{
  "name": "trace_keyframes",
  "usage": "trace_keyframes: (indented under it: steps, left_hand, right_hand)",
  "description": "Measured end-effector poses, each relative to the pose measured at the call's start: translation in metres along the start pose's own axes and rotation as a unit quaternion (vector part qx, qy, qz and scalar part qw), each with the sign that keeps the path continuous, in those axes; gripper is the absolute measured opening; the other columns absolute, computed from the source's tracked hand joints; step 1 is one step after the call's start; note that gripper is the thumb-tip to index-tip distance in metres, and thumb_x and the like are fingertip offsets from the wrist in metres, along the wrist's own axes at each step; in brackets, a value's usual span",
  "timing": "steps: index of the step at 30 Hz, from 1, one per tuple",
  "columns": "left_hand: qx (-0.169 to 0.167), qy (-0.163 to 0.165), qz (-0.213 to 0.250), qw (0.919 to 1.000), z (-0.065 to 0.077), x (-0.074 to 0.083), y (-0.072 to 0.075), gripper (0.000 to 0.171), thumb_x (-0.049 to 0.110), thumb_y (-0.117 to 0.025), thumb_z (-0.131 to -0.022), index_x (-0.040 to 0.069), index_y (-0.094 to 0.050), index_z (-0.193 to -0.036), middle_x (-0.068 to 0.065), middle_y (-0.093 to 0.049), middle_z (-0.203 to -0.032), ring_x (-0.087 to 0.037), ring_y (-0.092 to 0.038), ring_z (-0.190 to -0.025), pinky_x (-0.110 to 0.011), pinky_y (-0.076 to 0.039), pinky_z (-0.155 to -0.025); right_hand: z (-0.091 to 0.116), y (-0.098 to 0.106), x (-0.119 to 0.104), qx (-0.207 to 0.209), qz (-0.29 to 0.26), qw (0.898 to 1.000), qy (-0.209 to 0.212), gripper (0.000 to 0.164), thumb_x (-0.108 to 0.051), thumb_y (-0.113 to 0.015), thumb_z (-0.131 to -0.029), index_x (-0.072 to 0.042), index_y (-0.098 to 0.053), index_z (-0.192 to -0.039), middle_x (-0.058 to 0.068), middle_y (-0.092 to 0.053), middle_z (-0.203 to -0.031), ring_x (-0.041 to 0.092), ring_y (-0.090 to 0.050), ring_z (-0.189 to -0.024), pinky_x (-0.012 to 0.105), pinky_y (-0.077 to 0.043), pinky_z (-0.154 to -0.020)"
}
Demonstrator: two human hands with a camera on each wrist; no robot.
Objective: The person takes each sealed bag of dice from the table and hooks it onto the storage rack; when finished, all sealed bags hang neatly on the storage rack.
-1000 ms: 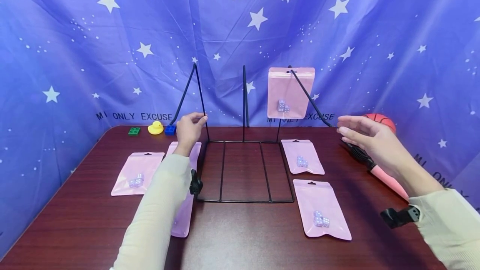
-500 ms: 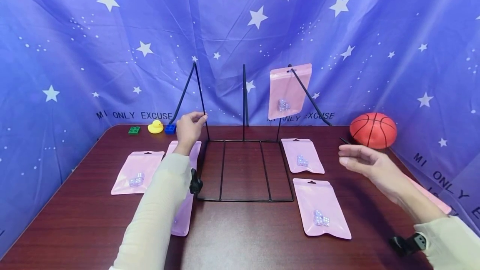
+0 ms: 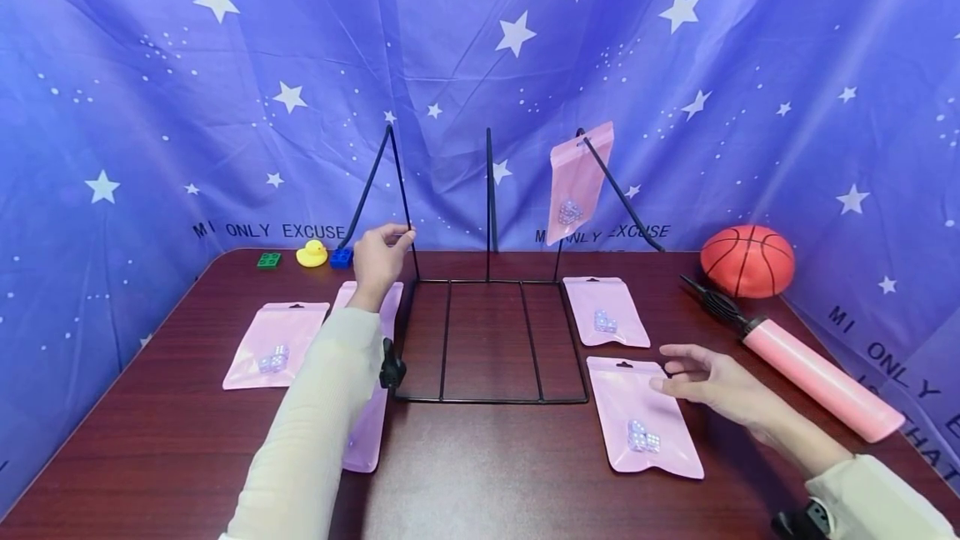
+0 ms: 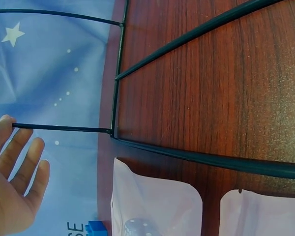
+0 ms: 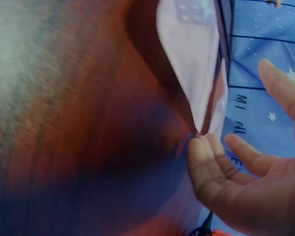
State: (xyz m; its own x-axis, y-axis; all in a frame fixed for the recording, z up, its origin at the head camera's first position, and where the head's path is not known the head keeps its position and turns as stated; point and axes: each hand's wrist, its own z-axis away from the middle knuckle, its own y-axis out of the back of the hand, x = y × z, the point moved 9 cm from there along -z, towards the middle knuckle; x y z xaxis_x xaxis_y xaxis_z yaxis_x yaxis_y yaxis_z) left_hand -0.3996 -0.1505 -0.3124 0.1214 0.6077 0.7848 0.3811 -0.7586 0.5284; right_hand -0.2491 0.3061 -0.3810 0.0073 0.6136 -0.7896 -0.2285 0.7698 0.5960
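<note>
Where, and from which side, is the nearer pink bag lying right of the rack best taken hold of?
Probably by its far right corner, coming from the right, where the right hand is. The pink bag lies nearly flat, dice toward its near end; a corner pinch would leave the hanging hole free.

Head view bright, sharp; glare on tabletop (image 3: 465, 473); right wrist view dim, blurred.

"MI ONLY EXCUSE", "THAT" on backdrop (image 3: 420, 40)
</note>
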Motion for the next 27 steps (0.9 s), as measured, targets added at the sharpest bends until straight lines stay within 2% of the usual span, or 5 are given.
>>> trace_keyframes:
  steps: [4, 10, 16, 21, 27]
  left_hand:
    - [0.002, -0.001, -0.001, 1.0000, 0.000, -0.001, 0.000, 0.027, 0.024, -0.068, -0.098, 0.007, -0.077, -0.117, -0.016, -0.075, -0.111, -0.036, -0.065, -0.115, -0.049, -0.047, -0.094]
    - [0.001, 0.004, -0.003, 1.0000, 0.001, -0.001, 0.000, 0.027, 0.025, -0.068, -0.098, 0.008, -0.076, -0.117, -0.015, -0.075, -0.111, -0.036, -0.064, -0.116, -0.049, -0.047, -0.094]
    - [0.000, 0.001, -0.006, 1.0000, 0.001, 0.000, 0.000, 0.027, 0.026, -0.067, -0.099, 0.008, -0.076, -0.117, -0.015, -0.075, -0.111, -0.036, -0.065, -0.115, -0.049, -0.047, -0.094]
    - [-0.004, 0.005, -0.008, 0.9999, 0.000, -0.001, -0.002, 0.028, 0.028, -0.067, -0.100, 0.009, -0.077, -0.118, -0.014, -0.075, -0.112, -0.035, -0.065, -0.114, -0.049, -0.047, -0.094]
    - [-0.002, 0.007, -0.010, 0.9999, 0.000, -0.003, -0.001, 0.028, 0.029, -0.067, -0.099, 0.010, -0.077, -0.118, -0.014, -0.075, -0.112, -0.035, -0.066, -0.113, -0.049, -0.047, -0.094]
  right_hand:
    - [-0.001, -0.008, 0.004, -0.010, 0.036, 0.999, -0.032, 0.075, -0.027, -0.078, -0.088, 0.015, -0.044, -0.140, 0.015, -0.060, -0.112, 0.019, -0.056, -0.096, 0.027, -0.050, -0.074]
    - [-0.002, -0.013, 0.003, 0.005, 0.123, 0.990, -0.065, 0.086, -0.037, -0.083, -0.083, 0.016, -0.044, -0.137, 0.006, -0.060, -0.093, 0.017, -0.055, -0.082, 0.031, -0.045, -0.069]
    - [-0.003, -0.017, 0.002, 0.017, 0.150, 0.985, -0.082, 0.091, -0.040, -0.087, -0.078, 0.014, -0.041, -0.136, 0.008, -0.059, -0.087, 0.021, -0.056, -0.081, 0.034, -0.044, -0.069]
    - [-0.005, -0.018, 0.004, 0.013, 0.129, 0.987, -0.092, 0.084, -0.036, -0.088, -0.077, 0.013, -0.044, -0.129, 0.009, -0.058, -0.085, 0.022, -0.056, -0.078, 0.034, -0.046, -0.067]
    - [-0.005, -0.023, 0.008, -0.041, 0.032, 0.995, -0.090, 0.063, -0.029, -0.083, -0.082, 0.009, -0.047, -0.117, 0.005, -0.061, -0.079, 0.019, -0.061, -0.070, 0.035, -0.050, -0.059]
